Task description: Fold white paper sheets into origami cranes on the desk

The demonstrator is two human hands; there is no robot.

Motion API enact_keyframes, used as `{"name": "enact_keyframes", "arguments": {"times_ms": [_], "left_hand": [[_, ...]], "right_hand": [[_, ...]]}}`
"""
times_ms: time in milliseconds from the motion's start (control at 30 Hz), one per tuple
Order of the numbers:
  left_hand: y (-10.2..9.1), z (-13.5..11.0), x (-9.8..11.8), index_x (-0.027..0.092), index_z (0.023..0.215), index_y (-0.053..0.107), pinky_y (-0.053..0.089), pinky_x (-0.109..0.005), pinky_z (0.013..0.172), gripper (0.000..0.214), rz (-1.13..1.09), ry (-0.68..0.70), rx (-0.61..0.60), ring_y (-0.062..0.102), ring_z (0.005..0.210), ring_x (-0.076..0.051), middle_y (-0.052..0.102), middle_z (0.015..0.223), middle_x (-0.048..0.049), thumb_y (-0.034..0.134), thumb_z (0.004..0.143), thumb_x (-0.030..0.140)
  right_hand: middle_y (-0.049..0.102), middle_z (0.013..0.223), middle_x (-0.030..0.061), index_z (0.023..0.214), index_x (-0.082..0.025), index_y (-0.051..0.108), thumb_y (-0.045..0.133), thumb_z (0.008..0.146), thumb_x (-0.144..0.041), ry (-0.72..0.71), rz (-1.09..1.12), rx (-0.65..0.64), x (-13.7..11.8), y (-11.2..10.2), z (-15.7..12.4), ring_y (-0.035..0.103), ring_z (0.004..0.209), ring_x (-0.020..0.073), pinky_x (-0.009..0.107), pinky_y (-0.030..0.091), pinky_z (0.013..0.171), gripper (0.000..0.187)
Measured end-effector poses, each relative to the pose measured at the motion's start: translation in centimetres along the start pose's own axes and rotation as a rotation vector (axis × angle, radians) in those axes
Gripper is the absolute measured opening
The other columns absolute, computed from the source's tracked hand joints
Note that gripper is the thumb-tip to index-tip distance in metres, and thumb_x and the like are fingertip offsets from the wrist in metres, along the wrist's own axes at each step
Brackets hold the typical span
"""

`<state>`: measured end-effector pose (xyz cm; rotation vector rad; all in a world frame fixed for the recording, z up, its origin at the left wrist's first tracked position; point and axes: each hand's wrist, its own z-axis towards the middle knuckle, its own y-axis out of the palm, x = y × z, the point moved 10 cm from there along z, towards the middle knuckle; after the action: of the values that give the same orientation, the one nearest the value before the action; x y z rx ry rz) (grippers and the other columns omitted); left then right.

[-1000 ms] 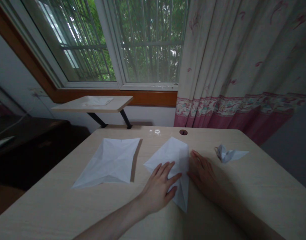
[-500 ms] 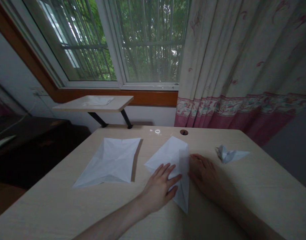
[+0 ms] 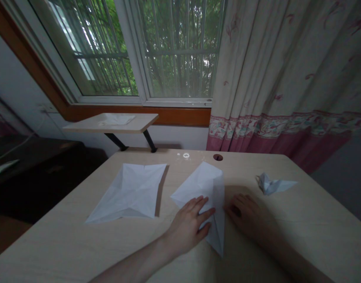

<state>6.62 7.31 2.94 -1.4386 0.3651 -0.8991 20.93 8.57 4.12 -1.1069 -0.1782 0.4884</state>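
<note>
A white folded paper (image 3: 202, 182) lies in the middle of the light wooden table (image 3: 80, 251), shaped like a kite with its point toward me. My left hand (image 3: 189, 224) lies flat on its near left half with fingers spread, pressing it down. My right hand (image 3: 246, 216) rests on the table at the paper's right edge, fingers together and slightly curled against the raised fold; nothing shows in it.
A second creased white sheet (image 3: 130, 192) lies unfolded to the left. A small folded paper figure (image 3: 271, 184) sits at the right. A cable hole (image 3: 218, 157) is at the table's far edge. Behind are a small raised shelf (image 3: 112, 122), a window and a curtain (image 3: 286, 78).
My right hand has slid back toward me along the paper's right edge, and its fingers have curled. My left hand has stayed pressed on the paper.
</note>
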Motion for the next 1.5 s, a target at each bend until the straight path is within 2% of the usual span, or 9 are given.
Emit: {"name": "enact_keyframes", "arguments": {"times_ms": [167, 333, 533, 900, 1167, 1300, 1500], "left_hand": [[-0.1, 0.1, 0.0, 0.028, 0.139, 0.055, 0.040, -0.053, 0.113, 0.048, -0.007, -0.016, -0.003, 0.042, 0.140, -0.032, 0.044, 0.153, -0.0100, 0.063, 0.092, 0.022], [-0.1, 0.0, -0.1, 0.030, 0.140, 0.053, 0.040, -0.052, 0.113, 0.047, -0.002, -0.025, 0.000, 0.042, 0.140, -0.031, 0.045, 0.153, -0.0082, 0.060, 0.094, 0.023], [-0.3, -0.1, -0.4, 0.040, 0.140, 0.051, 0.034, -0.056, 0.115, 0.040, -0.003, -0.042, 0.024, 0.043, 0.140, -0.027, 0.047, 0.152, -0.0015, 0.051, 0.100, 0.037], [-0.2, -0.1, -0.6, 0.041, 0.141, 0.050, 0.033, -0.055, 0.116, 0.040, 0.002, -0.036, 0.008, 0.042, 0.141, -0.026, 0.046, 0.152, -0.0008, 0.049, 0.101, 0.038], [-0.7, 0.0, -0.2, 0.035, 0.142, 0.049, 0.038, -0.054, 0.111, 0.044, 0.057, 0.003, -0.010, 0.045, 0.137, -0.030, 0.047, 0.152, -0.0042, 0.052, 0.099, 0.029], [-1.0, 0.0, -0.1, 0.036, 0.142, 0.049, 0.040, -0.051, 0.109, 0.042, 0.065, 0.047, -0.012, 0.047, 0.136, -0.029, 0.047, 0.151, -0.0028, 0.051, 0.100, 0.029], [-0.9, -0.1, -0.3, 0.036, 0.142, 0.048, 0.037, -0.052, 0.110, 0.043, 0.056, 0.039, -0.027, 0.044, 0.138, -0.029, 0.045, 0.153, -0.0040, 0.052, 0.100, 0.029]], "right_hand": [[0.065, 0.074, 0.0036, 0.073, -0.021, 0.059, 0.056, 0.089, -0.019, -0.022, 0.028, -0.027, -0.1, 0.3, 0.1, 0.063, 0.072, 0.0212, 0.035, 0.045, 0.072, 0.017], [0.065, 0.074, 0.0024, 0.071, -0.021, 0.058, 0.058, 0.088, -0.019, 0.015, 0.082, -0.114, 0.3, 1.1, 0.1, 0.063, 0.072, 0.0201, 0.034, 0.045, 0.073, 0.017], [0.065, 0.073, 0.0019, 0.070, -0.021, 0.057, 0.059, 0.086, -0.018, 0.013, 0.150, -0.200, -0.2, 1.1, 0.2, 0.063, 0.072, 0.0201, 0.032, 0.044, 0.069, 0.016], [0.065, 0.071, -0.0020, 0.068, -0.021, 0.057, 0.062, 0.077, -0.012, 0.031, 0.337, -0.359, -1.3, 2.6, -0.6, 0.062, 0.072, 0.0168, 0.031, 0.043, 0.079, 0.013], [0.066, 0.071, -0.0033, 0.066, -0.021, 0.057, 0.065, 0.076, -0.012, -0.022, 0.446, -0.341, -2.6, 1.7, -0.7, 0.062, 0.071, 0.0159, 0.031, 0.044, 0.080, 0.015], [0.065, 0.068, -0.0039, 0.063, -0.021, 0.055, 0.068, 0.071, -0.009, -0.012, 0.486, -0.345, -3.1, 1.3, -0.7, 0.062, 0.069, 0.0158, 0.031, 0.045, 0.078, 0.019], [0.065, 0.069, -0.0036, 0.062, -0.021, 0.054, 0.069, 0.066, -0.007, -0.018, 0.543, -0.376, -4.0, 1.4, -1.1, 0.062, 0.072, 0.0166, 0.029, 0.045, 0.074, 0.021]]}}
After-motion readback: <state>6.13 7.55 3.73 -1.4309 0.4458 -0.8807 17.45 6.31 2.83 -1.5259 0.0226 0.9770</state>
